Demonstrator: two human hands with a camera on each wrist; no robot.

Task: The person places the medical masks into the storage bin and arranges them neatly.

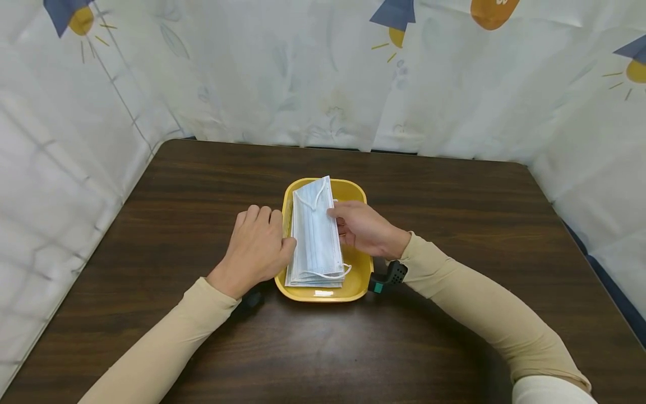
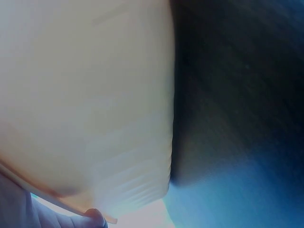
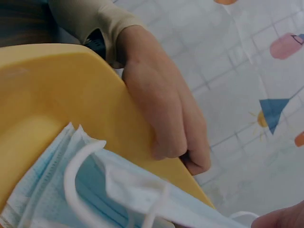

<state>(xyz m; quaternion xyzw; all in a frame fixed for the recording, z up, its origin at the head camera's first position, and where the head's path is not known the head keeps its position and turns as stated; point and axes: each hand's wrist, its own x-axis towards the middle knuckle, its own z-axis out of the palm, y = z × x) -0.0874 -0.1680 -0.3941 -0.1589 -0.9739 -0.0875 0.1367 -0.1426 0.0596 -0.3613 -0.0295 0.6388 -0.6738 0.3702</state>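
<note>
A yellow plastic basket (image 1: pixel 358 287) stands on the table, with a stack of light blue face masks (image 1: pixel 303 247) inside. My left hand (image 1: pixel 257 244) grips the basket's left rim, thumb on the inner side, as the right wrist view confirms (image 3: pixel 156 102). Along the right edge of the top face mask (image 1: pixel 320 233), my right hand (image 1: pixel 367 227) pinches it between thumb and fingers. This mask is tilted, its white ear loops loose at both ends. The basket's outer wall (image 2: pixel 95 104) fills much of the left wrist view.
The dark wood-grain table (image 1: pixel 454 213) surrounds the basket. White printed curtains (image 1: pixel 303 73) hang behind it and at both sides. A dark wrist strap (image 1: pixel 391 276) sits under the right wrist, close to the basket's right wall.
</note>
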